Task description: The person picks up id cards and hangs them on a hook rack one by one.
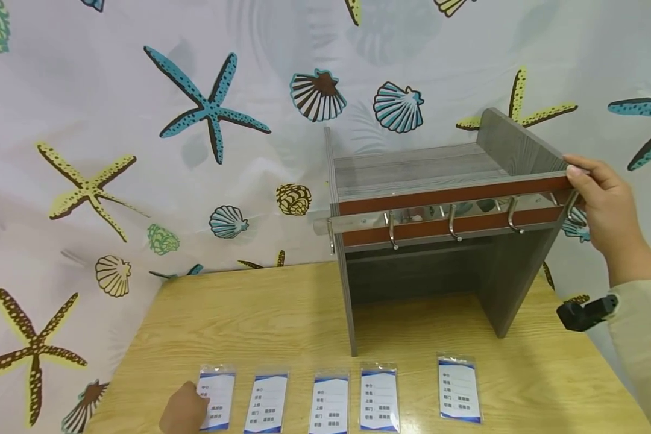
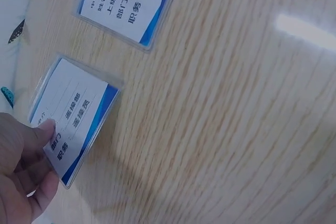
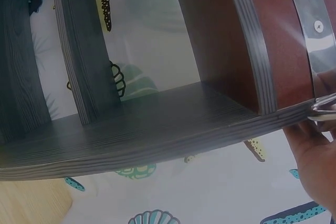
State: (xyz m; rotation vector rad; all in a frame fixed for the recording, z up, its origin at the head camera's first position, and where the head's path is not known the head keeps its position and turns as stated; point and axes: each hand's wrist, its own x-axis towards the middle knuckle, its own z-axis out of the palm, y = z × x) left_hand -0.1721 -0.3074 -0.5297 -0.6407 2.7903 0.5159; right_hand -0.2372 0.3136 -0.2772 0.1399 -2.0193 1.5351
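Observation:
At the left end of a row of badges, my left hand [image 1: 184, 410] pinches a clear-sleeved name badge [image 1: 217, 386]. In the left wrist view the thumb lies on the face of that badge [image 2: 79, 114], with fingers under its edge. My right hand [image 1: 610, 208] grips the front right corner of a grey wooden shelf rack [image 1: 521, 277], thumb on the front. Across the rack's red front board [image 1: 428, 194] runs a metal rail with several hooks [image 1: 452, 223]. The right wrist view shows the right hand [image 3: 315, 166] partly hidden behind the rack's side panel [image 3: 157, 129].
Other white-and-blue badges [image 1: 380, 398] lie in a row on the wooden table [image 1: 239, 319], in front of the rack. A second badge [image 2: 126, 3] lies close to the held one. Behind the table hangs a pale cloth [image 1: 184, 175] with starfish and shells.

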